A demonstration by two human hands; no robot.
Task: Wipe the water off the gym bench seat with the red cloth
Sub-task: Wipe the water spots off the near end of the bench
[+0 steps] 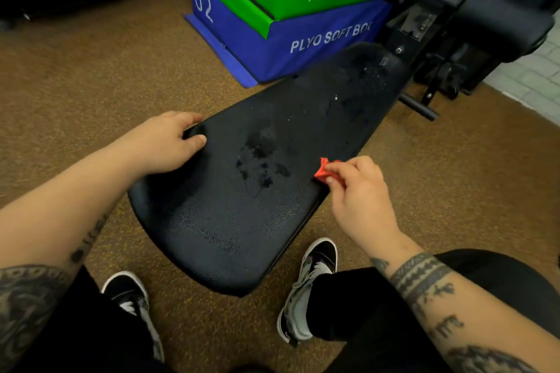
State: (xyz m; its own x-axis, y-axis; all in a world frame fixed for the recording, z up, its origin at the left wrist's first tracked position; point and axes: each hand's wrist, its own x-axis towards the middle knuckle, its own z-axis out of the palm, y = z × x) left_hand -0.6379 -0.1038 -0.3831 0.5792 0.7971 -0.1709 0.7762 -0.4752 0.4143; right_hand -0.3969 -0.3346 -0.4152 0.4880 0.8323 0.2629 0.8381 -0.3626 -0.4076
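The black gym bench seat [212, 221] runs from near my feet up toward the upper right. Wet patches of water [260, 160] lie on its middle, and small droplets [336, 98] glisten farther up. My left hand [165, 142] grips the seat's left edge, thumb on top. My right hand [360, 197] is at the seat's right edge, pinching a small bunched red cloth [323, 171] that touches the seat just right of the wet patches. Most of the cloth is hidden inside my fingers.
A green and blue stack of plyo soft boxes [281, 18] stands behind the bench. Black padded rollers and the machine frame [454, 9] rise at the upper right. My two shoes [309, 288] rest on the brown speckled floor [91, 76] under the seat's near end.
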